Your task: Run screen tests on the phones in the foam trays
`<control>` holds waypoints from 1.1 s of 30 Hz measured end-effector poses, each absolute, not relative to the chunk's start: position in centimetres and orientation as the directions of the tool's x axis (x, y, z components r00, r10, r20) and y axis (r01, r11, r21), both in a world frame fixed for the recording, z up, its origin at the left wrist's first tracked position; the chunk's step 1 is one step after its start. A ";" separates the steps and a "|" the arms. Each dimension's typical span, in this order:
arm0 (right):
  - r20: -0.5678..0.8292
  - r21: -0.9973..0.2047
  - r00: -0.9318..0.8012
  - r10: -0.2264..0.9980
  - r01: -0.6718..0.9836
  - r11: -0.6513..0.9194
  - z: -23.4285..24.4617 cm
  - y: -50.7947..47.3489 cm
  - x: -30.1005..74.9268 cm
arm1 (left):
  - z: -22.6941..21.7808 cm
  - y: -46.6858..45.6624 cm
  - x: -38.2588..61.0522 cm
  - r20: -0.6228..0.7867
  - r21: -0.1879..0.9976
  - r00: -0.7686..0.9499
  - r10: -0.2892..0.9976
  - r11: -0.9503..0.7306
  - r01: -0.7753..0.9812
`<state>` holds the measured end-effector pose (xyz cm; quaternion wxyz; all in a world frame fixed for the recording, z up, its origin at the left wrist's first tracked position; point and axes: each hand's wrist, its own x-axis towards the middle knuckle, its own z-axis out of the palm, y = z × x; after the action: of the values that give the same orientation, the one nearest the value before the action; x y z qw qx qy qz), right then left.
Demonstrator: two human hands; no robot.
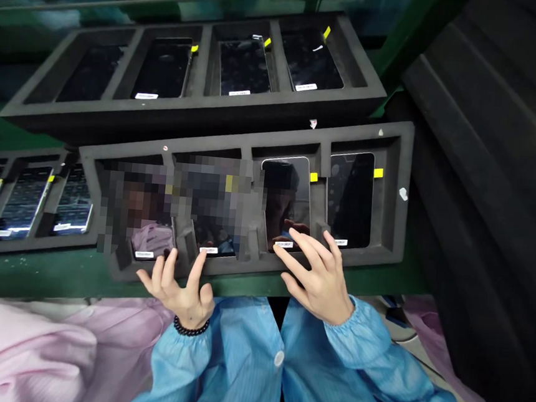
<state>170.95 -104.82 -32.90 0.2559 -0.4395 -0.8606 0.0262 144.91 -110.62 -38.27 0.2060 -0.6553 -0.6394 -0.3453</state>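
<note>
A dark foam tray (390, 193) with several slots lies in front of me on the green bench, and each slot holds a glossy black phone screen. My left hand (180, 287) rests at the tray's near edge, fingers spread and empty, with a black bead bracelet at the wrist. My right hand (315, 271) has its fingers stretched out, the tips touching the bottom edge of the third screen (284, 196) near its white label. The fourth screen (350, 196) lies to its right beside a yellow tab (378, 172). Both sleeves are blue.
A second foam tray (196, 110) with several screens sits behind the first. A third tray (16, 238) lies at the left. Pink fabric (25, 348) covers the lower left. A dark wall (495, 183) rises on the right.
</note>
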 end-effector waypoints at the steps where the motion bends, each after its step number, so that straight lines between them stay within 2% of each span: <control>1: 0.419 -0.267 -0.483 0.769 0.743 0.613 -32.9 -104.8 171.0 | -38.3 -110.7 144.9 0.714 0.176 -0.067 0.697 -0.086 0.981; 7: 0.420 -0.224 -0.503 0.756 0.749 0.623 -32.7 -104.7 171.1 | -38.2 -111.1 145.0 0.653 0.195 -0.112 0.749 -0.024 0.981; 23: 0.424 -0.214 -0.506 0.751 0.750 0.626 -32.8 -104.7 171.1 | -37.9 -111.0 145.3 0.657 0.197 -0.099 0.748 -0.044 0.979; 29: 0.439 -0.225 -0.495 0.750 0.747 0.625 -32.9 -104.7 171.2 | -37.9 -111.0 145.3 0.677 0.247 -0.148 0.721 -0.033 0.968; 33: 0.435 -0.224 -0.494 0.753 0.751 0.621 -32.9 -104.7 171.2 | -37.9 -111.1 145.3 0.649 0.213 -0.110 0.753 -0.041 0.976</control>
<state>171.22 -104.69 -32.95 0.2529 -0.4350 -0.8642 0.0024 145.26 -111.09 -37.88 0.1720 -0.6445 -0.6707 -0.3244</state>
